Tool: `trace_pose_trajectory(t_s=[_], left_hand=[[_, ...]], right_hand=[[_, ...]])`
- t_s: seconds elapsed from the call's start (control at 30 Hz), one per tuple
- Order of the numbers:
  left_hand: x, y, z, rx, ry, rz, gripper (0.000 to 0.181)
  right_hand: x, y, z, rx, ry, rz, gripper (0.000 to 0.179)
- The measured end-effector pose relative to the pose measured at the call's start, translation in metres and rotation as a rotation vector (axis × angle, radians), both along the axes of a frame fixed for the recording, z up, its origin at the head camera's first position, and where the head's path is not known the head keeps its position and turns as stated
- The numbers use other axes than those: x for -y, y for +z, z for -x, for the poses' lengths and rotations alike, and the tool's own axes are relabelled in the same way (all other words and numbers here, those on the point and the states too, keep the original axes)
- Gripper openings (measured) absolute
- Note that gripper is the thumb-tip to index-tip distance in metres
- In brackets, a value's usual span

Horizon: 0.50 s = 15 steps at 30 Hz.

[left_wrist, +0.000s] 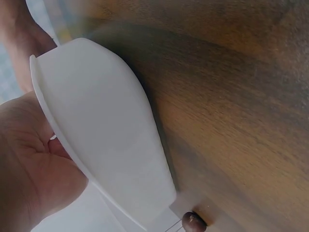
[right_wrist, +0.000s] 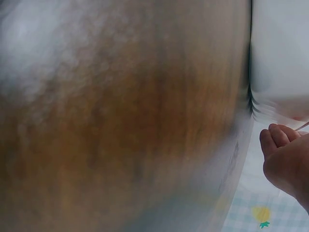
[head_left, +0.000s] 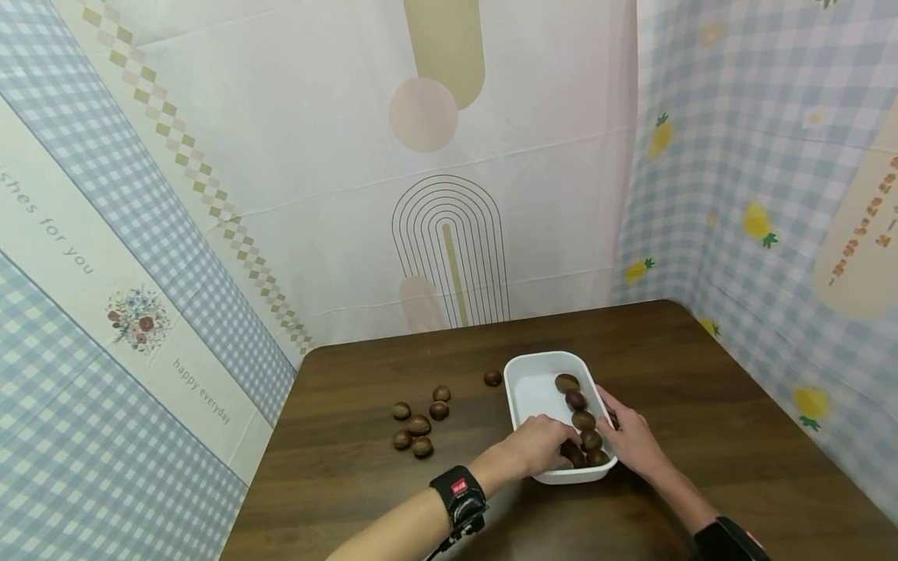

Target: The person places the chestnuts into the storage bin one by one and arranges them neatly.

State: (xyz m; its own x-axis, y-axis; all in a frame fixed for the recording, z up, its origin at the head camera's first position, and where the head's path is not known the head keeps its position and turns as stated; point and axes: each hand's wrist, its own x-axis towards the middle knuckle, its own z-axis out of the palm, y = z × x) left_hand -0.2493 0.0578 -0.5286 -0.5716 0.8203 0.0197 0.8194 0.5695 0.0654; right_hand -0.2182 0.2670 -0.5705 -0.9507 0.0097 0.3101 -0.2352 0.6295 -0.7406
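Observation:
A white rectangular tray (head_left: 531, 382) stands on the table, with several brown chestnuts (head_left: 576, 400) lined up along its right side. My left hand (head_left: 536, 446) reaches over the tray's near-left rim. Its thumb and fingers close around a chestnut (head_left: 574, 454) at the near end, partly covering it. On the opposite side, my right hand (head_left: 629, 436) grips the tray's right rim, thumb toward the inside. The left wrist view shows the tray's outer wall (left_wrist: 104, 111) beside the left palm (left_wrist: 38, 164). Curled right fingers (right_wrist: 277, 135) appear by the tray in the right wrist view.
Left of the tray, several loose chestnuts (head_left: 418, 425) lie in a cluster on the dark wooden table (head_left: 337, 483). A single chestnut (head_left: 493, 378) lies just off the tray's far-left corner. Patterned cloths (head_left: 316, 156) hang behind and beside the table.

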Motion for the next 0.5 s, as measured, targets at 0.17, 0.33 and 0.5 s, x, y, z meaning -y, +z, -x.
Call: trace_pose_trajectory(t_s=[0.17,0.33,0.5], left_hand=[[0.0025,0.0032,0.0014,0.045,-0.018,-0.029,0.031],[0.0040,0.0041,0.0022,0.090,-0.046,-0.050,0.029],[0.0049,0.0038,0.0016,0.125,-0.049,-0.062,0.030]], right_hand=[[0.0000,0.0012,-0.0005,-0.012,-0.007,-0.001,0.059],[-0.0005,0.0014,-0.0011,-0.009,-0.010,-0.002,0.058],[-0.0010,-0.0018,0.0005,0.001,-0.008,-0.006,0.058]])
